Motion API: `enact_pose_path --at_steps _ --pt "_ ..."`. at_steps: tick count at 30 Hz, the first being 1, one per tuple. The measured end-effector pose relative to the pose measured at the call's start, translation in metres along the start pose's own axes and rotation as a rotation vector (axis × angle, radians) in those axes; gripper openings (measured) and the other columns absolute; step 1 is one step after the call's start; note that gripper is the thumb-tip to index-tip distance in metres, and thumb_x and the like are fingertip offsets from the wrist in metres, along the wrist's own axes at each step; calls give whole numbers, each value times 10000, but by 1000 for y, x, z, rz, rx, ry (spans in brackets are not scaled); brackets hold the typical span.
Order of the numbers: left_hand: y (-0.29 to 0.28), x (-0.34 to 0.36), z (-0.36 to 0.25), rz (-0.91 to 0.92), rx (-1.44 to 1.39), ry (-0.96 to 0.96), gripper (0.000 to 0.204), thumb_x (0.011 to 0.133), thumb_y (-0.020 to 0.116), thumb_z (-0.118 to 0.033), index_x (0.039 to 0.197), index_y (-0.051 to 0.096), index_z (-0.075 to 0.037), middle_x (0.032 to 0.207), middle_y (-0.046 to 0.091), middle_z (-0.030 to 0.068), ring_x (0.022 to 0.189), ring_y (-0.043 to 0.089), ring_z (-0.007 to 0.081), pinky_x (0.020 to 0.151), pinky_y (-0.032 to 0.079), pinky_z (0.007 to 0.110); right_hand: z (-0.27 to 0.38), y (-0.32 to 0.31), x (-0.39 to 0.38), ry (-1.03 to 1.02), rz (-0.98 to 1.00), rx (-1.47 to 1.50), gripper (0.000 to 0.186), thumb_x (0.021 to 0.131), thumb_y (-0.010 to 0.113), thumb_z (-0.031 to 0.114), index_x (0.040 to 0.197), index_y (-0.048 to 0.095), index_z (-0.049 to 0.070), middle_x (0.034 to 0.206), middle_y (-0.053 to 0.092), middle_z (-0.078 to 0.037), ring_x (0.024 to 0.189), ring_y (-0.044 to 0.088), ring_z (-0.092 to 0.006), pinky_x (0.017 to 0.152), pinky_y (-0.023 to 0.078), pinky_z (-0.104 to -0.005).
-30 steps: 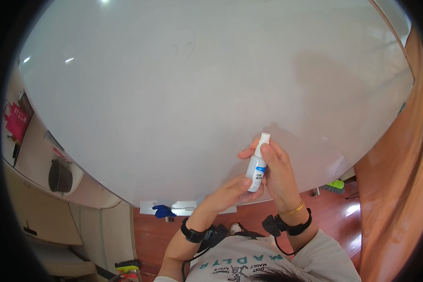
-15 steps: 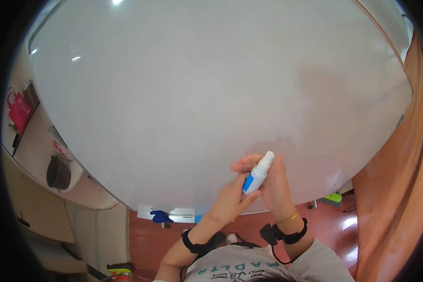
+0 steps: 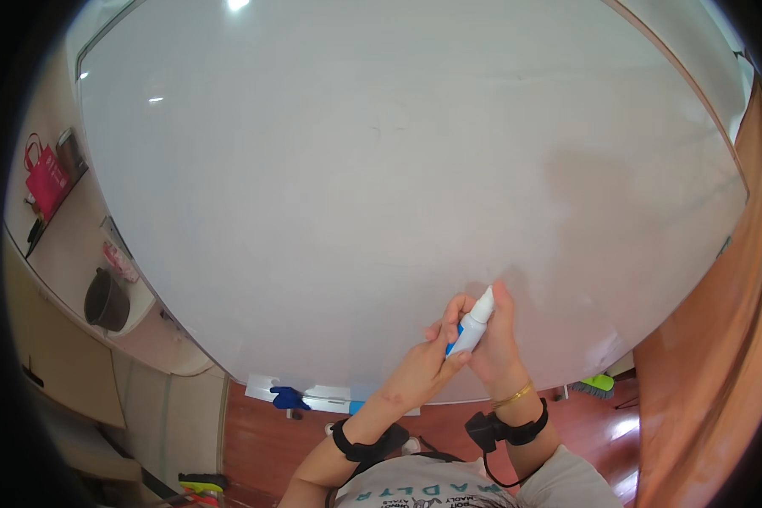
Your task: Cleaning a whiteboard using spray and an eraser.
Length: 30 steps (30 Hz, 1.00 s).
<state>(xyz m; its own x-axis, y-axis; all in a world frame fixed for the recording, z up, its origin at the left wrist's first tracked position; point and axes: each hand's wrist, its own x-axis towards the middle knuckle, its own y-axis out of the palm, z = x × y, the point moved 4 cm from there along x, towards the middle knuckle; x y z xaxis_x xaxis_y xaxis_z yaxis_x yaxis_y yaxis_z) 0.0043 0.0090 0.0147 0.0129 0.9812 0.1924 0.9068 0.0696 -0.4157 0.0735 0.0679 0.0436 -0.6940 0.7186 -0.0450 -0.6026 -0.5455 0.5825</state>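
A small white spray bottle (image 3: pixel 467 337) with a blue label and a tapered white top slants up to the right, in front of a large whiteboard (image 3: pixel 330 220). Around its lower body my left hand (image 3: pixel 422 366) is closed, the thumb lying across the front. My right hand (image 3: pixel 498 349) cups the bottle from behind and the right. Its fingers curl round to the left side near the top, and its thumb stands beside the white tip. Part of the right fingers is hidden by the bottle.
Along the whiteboard's lower edge runs a tray (image 3: pixel 322 400) with a dark blue cloth-like item (image 3: pixel 288 397). Shelves at left hold a red bag (image 3: pixel 46 180) and a dark bucket (image 3: pixel 107 300). Green brushes (image 3: pixel 597 386) lie low by the floor; an orange curtain (image 3: pixel 694 372) hangs right.
My right fingers, stretched out behind the bottle before, have curled in round it. Bottle and hands sit slightly lower and further right in the view, which has shifted a little.
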Motion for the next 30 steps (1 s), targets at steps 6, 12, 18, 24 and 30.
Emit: enact_pose_path --at_steps 6,12,18,24,30 --pt "-6 10 -8 -66 -6 20 401 845 443 -253 1110 348 33 777 548 240 715 528 421 595 422 443 2 1 11 -91 -109 -22 568 809 274 570 566 422 78 453 392 -37 587 507 -221 603 406 -313" --pt "-5 14 -4 -190 139 54 374 819 483 -240 1066 386 23 727 553 227 654 538 399 551 424 438 7 8 14 -108 -179 31 528 814 279 519 536 389 84 440 378 -37 555 472 -214 590 401 -315" --pt "-5 17 -5 -270 147 101 408 788 528 -233 1077 382 15 742 554 220 653 541 397 546 428 438 7 7 18 -118 -145 24 537 819 264 519 530 378 81 428 384 -48 532 453 -210 579 401 -307" --pt "-7 17 0 -263 102 85 438 786 491 -204 1152 341 -16 835 544 243 743 514 453 620 428 468 9 12 23 -140 -144 3 534 834 211 487 526 379 84 411 355 -56 502 449 -229 551 392 -312" --pt "-6 18 6 -276 105 99 407 791 488 -217 1114 375 3 839 545 241 749 518 449 634 430 461 4 8 24 -135 -198 29 563 838 201 516 523 377 84 410 352 -54 500 447 -224 543 388 -311"
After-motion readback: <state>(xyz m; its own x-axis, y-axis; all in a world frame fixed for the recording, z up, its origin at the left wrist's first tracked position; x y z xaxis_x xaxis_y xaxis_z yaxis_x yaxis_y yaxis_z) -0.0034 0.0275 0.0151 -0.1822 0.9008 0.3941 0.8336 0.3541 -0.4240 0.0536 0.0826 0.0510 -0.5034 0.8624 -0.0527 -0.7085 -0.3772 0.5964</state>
